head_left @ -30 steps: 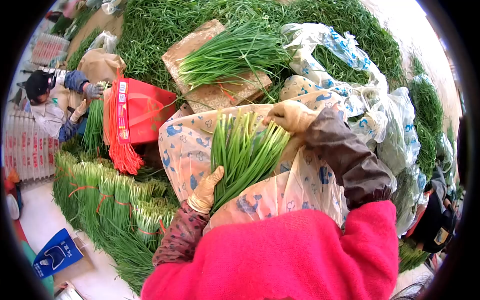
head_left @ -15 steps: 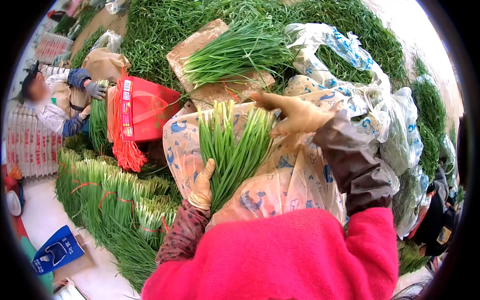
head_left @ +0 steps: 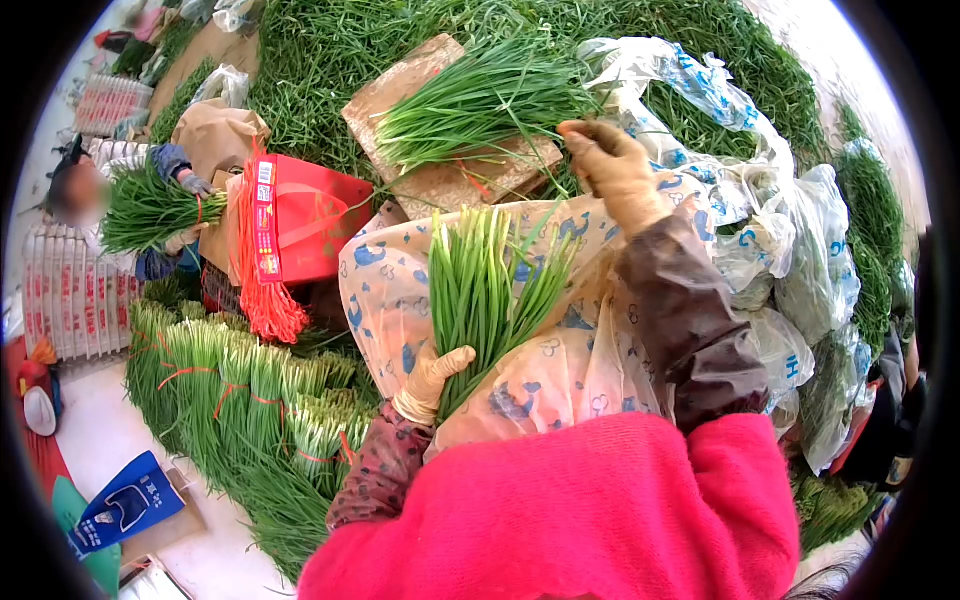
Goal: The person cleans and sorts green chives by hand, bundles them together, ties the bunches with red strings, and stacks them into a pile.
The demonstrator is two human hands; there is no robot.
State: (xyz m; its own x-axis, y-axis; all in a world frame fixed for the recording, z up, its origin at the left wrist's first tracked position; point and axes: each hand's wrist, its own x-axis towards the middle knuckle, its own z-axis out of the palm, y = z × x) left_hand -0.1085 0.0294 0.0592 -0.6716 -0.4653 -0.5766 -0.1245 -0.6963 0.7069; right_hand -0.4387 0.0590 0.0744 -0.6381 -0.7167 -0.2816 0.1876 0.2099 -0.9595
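Observation:
My left hand (head_left: 432, 380), in a pale glove, is closed around the lower leaves of a bunch of garlic chives (head_left: 480, 300). The pale cut stem ends point away from me, above the clear blue-patterned plastic sheet (head_left: 390, 290) over my lap. To the upper right, my gloved right hand (head_left: 615, 170) is raised beside a board (head_left: 410, 75). Its fingers are drawn together, and whatever is between them cannot be made out. A loose pile of chives (head_left: 480, 105) lies on that board, its leaf tips close to my right fingertips.
Banded chive bundles (head_left: 230, 390) stand at lower left. Red ties (head_left: 270, 310) hang beside a red box (head_left: 315, 220). A co-worker at left holds a chive bunch (head_left: 150, 205). Plastic bags (head_left: 810, 260) lie at right; heaped greens (head_left: 330, 60) spread behind the board.
My right hand has moved up and away from the bunch toward the board, its fingers drawing together. My left hand still grips the chives. The co-worker's bunch has swung from upright to sideways.

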